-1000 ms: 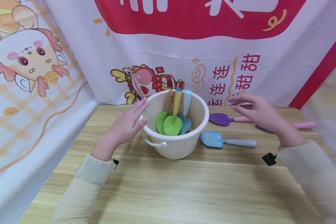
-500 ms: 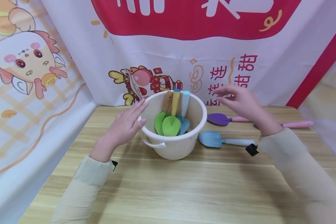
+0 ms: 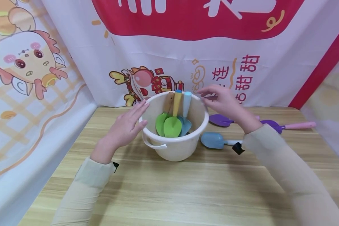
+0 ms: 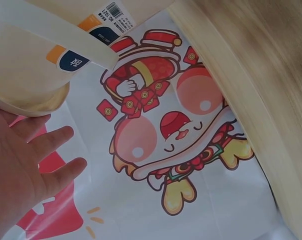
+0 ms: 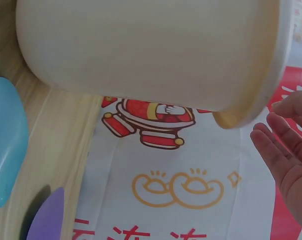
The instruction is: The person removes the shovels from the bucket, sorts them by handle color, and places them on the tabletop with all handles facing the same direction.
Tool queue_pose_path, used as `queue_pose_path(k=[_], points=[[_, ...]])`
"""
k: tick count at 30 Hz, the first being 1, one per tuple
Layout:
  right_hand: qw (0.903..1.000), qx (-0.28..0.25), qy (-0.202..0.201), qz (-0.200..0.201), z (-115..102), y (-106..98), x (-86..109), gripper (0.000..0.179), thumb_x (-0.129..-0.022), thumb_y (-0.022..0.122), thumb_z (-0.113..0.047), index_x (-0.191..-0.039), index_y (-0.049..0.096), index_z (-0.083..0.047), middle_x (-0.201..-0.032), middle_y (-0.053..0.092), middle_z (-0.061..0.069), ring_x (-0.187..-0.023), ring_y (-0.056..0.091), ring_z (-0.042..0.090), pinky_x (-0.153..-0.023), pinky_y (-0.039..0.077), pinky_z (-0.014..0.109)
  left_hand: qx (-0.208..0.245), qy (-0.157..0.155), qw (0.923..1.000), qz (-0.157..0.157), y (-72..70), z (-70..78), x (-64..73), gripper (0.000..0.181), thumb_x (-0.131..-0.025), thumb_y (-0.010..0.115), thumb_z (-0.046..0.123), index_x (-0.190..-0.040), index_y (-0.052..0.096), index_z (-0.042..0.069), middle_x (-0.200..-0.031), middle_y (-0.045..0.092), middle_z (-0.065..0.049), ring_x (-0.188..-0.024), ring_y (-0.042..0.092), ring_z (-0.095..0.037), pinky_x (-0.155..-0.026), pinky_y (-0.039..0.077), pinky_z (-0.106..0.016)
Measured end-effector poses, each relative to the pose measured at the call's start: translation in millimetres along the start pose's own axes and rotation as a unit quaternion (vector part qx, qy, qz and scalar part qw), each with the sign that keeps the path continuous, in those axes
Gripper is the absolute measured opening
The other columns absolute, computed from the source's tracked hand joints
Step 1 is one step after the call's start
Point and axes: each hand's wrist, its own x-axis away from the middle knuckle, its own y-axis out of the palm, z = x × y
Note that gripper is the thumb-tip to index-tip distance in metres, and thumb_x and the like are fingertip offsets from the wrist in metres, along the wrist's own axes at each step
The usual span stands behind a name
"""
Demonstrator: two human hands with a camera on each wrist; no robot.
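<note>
A cream plastic bucket point(image 3: 175, 152) stands upright on the wooden table. Along its left rim lies my left hand point(image 3: 123, 128), its fingers extended and touching the edge. My right hand point(image 3: 224, 102) is at the right rear rim, fingers loosely bent with nothing between them; the right wrist view shows the fingertips right beside the rim. Inside the bucket lean a green trowel point(image 3: 173, 127) with a yellow handle, another green trowel point(image 3: 160, 122) with a brown wooden handle, and a blue trowel point(image 3: 187, 105) with a light blue handle.
Right of the bucket lie a blue hand shovel point(image 3: 213, 140), a purple trowel point(image 3: 220, 120) partly hidden by the right arm, and a second purple trowel point(image 3: 299, 125) with a pink handle. The bucket's carrying handle point(image 3: 155, 146) hangs in front. Printed cloth point(image 3: 87, 62) hangs behind the table.
My right hand has moved left from above the purple trowels to the bucket's right rear rim. My left hand stays on the left rim, and the trowels have not moved.
</note>
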Motion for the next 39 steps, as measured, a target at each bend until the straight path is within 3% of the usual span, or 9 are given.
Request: queue_pose_path(k=[15, 24, 34, 39], points=[[0.9987, 0.011, 0.030, -0.040, -5, 14, -29.3, 0.032, -0.096, 0.069, 0.002, -0.128, 0.068, 0.000, -0.131, 0.066, 0.014, -0.125, 0.061, 0.029, -0.098, 0.055, 0.038, -0.001, 0.000, 1.0000, -0.002, -0.4, 0.4, 0.1, 0.063, -0.109, 0.045, 0.036, -0.165, 0.023, 0.016, -0.171, 0.012, -0.002, -0.155, 0.016, -0.033, -0.114, 0.022, -0.072], [0.9975, -0.008, 0.051, -0.049, -2, 23, -37.5, 0.035, -0.095, 0.068, 0.006, -0.130, 0.066, 0.001, -0.135, 0.063, 0.016, -0.125, 0.061, 0.033, -0.100, 0.054, 0.039, 0.000, 0.001, 1.0000, -0.002, -1.5, 1.0, 0.2, 0.063, -0.110, 0.039, 0.042, -0.165, 0.023, 0.016, -0.171, 0.012, -0.002, -0.155, 0.016, -0.032, -0.114, 0.022, -0.071], [0.9974, 0.009, 0.048, -0.053, -5, 27, -42.7, 0.031, -0.095, 0.068, 0.006, -0.126, 0.069, 0.001, -0.133, 0.065, 0.016, -0.123, 0.062, 0.031, -0.099, 0.055, 0.039, -0.001, -0.005, 1.0000, -0.005, -2.4, 0.7, 0.7, 0.064, -0.110, 0.036, 0.045, -0.165, 0.021, 0.017, -0.171, 0.012, -0.003, -0.155, 0.015, -0.032, -0.114, 0.021, -0.072], [0.9970, 0.023, 0.052, -0.053, -7, 28, -43.4, 0.029, -0.095, 0.068, 0.005, -0.123, 0.071, 0.001, -0.140, 0.061, 0.015, -0.122, 0.062, 0.031, -0.099, 0.054, 0.042, -0.003, -0.006, 0.9999, -0.009, -3.1, 1.7, 1.0, 0.066, -0.110, 0.031, 0.051, -0.166, 0.020, 0.018, -0.171, 0.010, 0.000, -0.156, 0.014, -0.032, -0.115, 0.021, -0.072]])
